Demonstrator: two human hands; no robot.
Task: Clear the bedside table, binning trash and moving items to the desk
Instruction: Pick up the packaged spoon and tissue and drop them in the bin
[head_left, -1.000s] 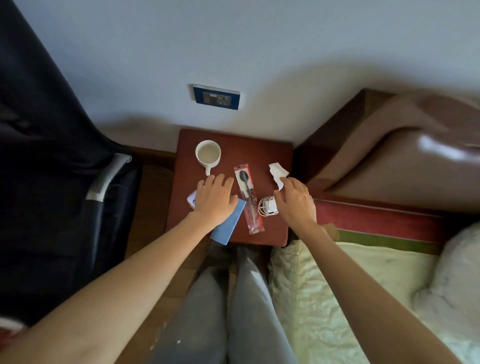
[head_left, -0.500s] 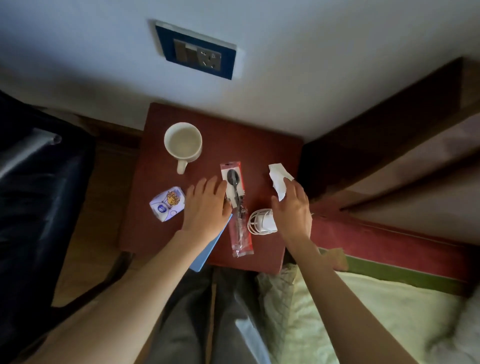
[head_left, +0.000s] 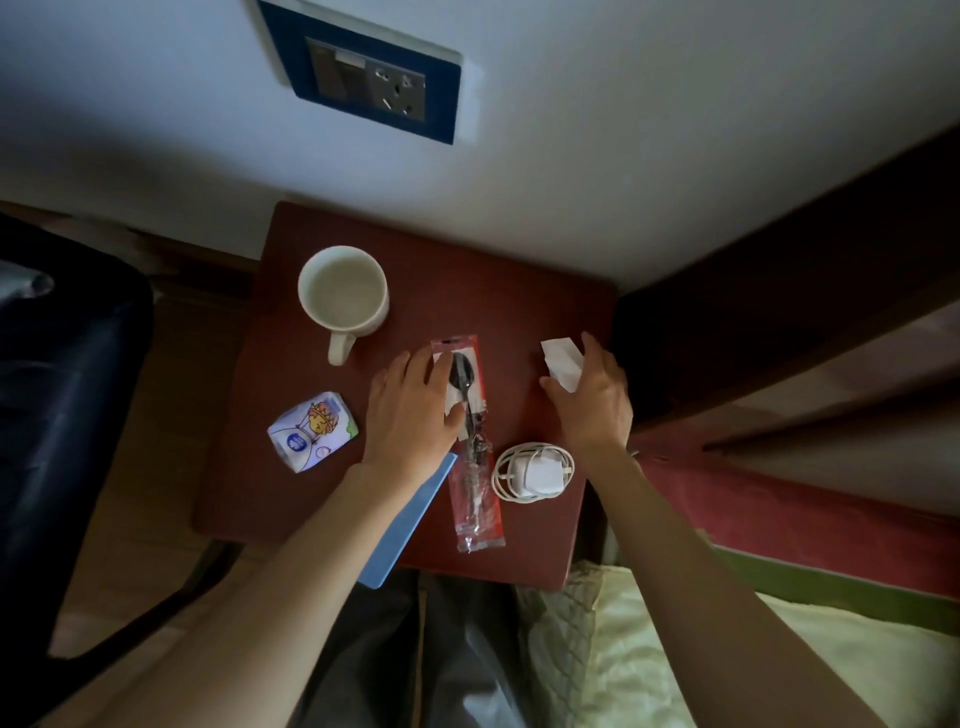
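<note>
On the worktop (head_left: 519, 291), dark red wood, set against a pale wall beneath a blue-framed socket (head_left: 363, 83):

1. Mug (head_left: 343, 291), white, far left corner, handle toward the near edge; it looks empty, though the dim light makes that unsure.
2. Small printed packet (head_left: 313, 439), left side, just beside the left hand, not touching it.
3. Blue card or booklet (head_left: 405, 525), overhanging the near edge, largely covered by the left forearm; its full outline is hidden.
4. Wrapped spoon (head_left: 470, 441), clear sleeve with red edges, long axis running from far to near, spoon bowl at the far end.
5. White charger with coiled cable (head_left: 535, 472), near right, just beside the spoon wrapper.
6. Crumpled white paper (head_left: 561, 364), far right, probably trash.

Left hand (head_left: 415, 410): fingers spread flat, fingertips lying over the far end of the spoon wrapper, gripping nothing.

Right hand (head_left: 592, 400): fingers and thumb curling round the white paper; whether the grip has closed fully cannot be told, as the palm hides the underside.

Governing relation: the paper lies directly under the right hand, at its fingertips, so that hand is nearer; lifting it toward a bin seems the step in hand. No bin or desk is in view. Bed (head_left: 727, 649) to the right, dark chair (head_left: 67, 389) to the left, both cut off.
</note>
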